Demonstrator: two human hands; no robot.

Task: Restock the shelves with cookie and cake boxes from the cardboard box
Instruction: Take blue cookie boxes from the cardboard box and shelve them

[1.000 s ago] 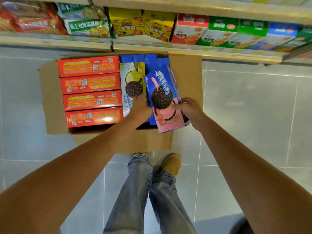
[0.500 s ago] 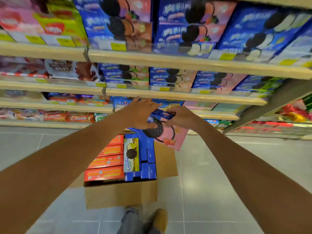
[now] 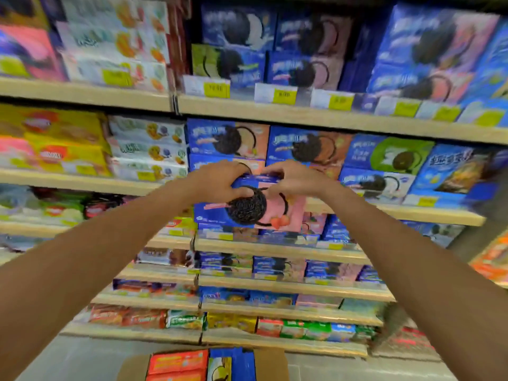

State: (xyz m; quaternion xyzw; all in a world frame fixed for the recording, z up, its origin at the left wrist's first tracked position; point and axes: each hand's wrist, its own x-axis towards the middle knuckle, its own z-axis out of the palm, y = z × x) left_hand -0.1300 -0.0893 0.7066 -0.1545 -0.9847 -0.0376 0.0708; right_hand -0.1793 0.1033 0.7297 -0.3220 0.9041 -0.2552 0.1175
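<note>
My left hand (image 3: 220, 180) and right hand (image 3: 298, 179) both curl round the top edge of 1 pink cookie box (image 3: 292, 213), held before the shelf (image 3: 390, 213) but not yet on it. The cardboard box (image 3: 270, 364) below holds red boxes (image 3: 178, 362), so I judge plenty remains.

A cookie box (image 3: 247, 213) sits mid-view, before the shelves (image 3: 302, 116). The left hand (image 3: 220, 182) is on its top edge at 10 o'clock, the right hand (image 3: 297, 180) at 2 o'clock. At 6 o'clock, a cardboard box (image 3: 270, 364) lies on the floor (image 3: 82, 358) before the lowest shelf, packed boxes (image 3: 178, 362) inside it.
</note>
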